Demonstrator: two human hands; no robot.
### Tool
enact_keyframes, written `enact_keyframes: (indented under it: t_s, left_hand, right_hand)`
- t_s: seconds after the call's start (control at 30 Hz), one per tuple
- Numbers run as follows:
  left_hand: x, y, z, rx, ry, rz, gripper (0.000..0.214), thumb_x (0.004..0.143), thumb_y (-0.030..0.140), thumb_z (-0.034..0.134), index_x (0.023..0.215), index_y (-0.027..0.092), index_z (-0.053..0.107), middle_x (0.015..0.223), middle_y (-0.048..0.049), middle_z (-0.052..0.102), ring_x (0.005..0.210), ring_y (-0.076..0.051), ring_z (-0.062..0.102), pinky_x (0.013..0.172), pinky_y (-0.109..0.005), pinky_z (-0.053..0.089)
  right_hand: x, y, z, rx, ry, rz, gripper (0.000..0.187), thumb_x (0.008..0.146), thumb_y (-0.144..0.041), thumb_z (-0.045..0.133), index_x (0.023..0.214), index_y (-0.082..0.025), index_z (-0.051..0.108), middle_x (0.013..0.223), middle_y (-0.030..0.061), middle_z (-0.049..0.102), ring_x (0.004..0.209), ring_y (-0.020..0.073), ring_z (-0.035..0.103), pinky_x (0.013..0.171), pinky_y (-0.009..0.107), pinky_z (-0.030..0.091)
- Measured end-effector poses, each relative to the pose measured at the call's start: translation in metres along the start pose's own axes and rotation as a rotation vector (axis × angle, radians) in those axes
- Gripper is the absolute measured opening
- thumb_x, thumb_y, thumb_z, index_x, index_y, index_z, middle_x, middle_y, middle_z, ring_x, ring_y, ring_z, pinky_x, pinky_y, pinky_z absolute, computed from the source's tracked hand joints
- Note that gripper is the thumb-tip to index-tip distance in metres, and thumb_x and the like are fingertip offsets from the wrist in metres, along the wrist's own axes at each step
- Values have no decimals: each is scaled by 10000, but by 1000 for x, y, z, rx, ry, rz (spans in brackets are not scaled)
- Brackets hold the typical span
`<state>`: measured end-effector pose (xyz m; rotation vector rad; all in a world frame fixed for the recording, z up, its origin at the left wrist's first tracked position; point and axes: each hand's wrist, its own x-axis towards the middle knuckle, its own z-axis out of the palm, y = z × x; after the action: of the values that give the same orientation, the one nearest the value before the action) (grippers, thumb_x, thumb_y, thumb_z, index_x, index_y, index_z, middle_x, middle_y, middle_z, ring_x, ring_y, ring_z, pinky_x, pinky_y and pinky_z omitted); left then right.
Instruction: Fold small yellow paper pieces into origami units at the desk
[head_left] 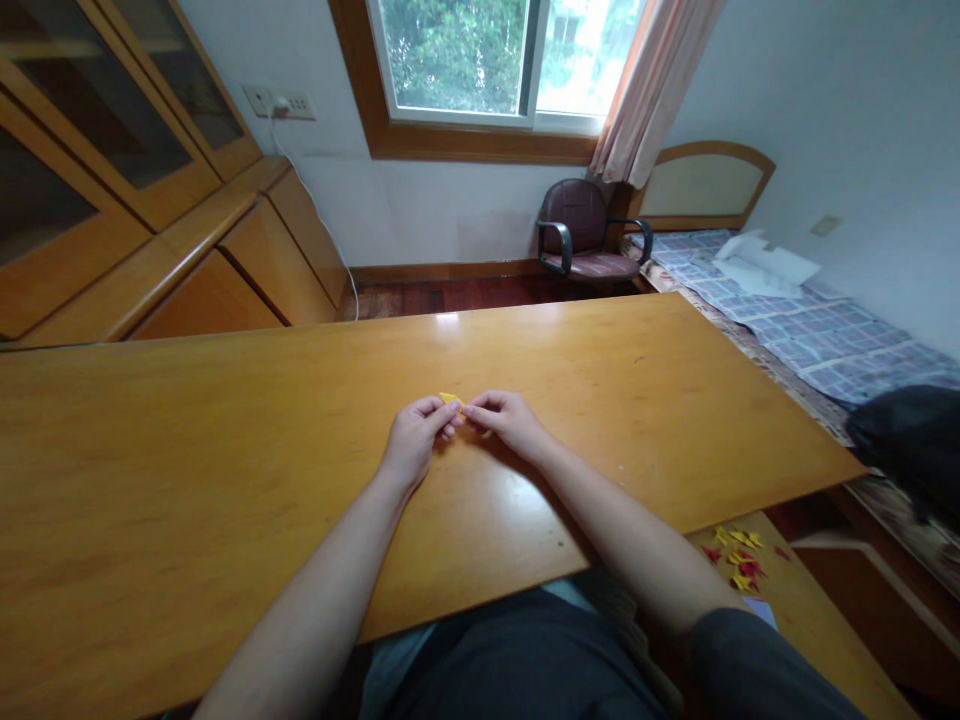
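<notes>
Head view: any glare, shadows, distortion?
Head view: window partly washed out; glare patches on the table; soft shadow beside the right hand; cabinet leaning, likely wide-angle stretch. Head view, too: yellow piece too small to read its folds.

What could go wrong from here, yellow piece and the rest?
Slip: the small yellow piece, pinched by the left hand and right hand, might pop loose.
Scatter: the right forearm could brush the red and yellow pieces on the lower surface.
</notes>
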<state>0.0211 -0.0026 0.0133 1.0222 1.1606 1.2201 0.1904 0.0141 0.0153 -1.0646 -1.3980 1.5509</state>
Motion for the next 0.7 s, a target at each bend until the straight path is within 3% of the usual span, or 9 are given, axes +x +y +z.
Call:
enact_keyframes:
  t_s: [0.7]
  left_hand:
    - [5,2,-5,-31,110,-13,301,635,368,806,544,168,600,527,11,618,444,-70,452,460,-204,318]
  right_hand:
    - [1,1,-4,6,-2,56,349,684,-465,768,753,-132,691,643,4,661,580,110,565,576,236,423]
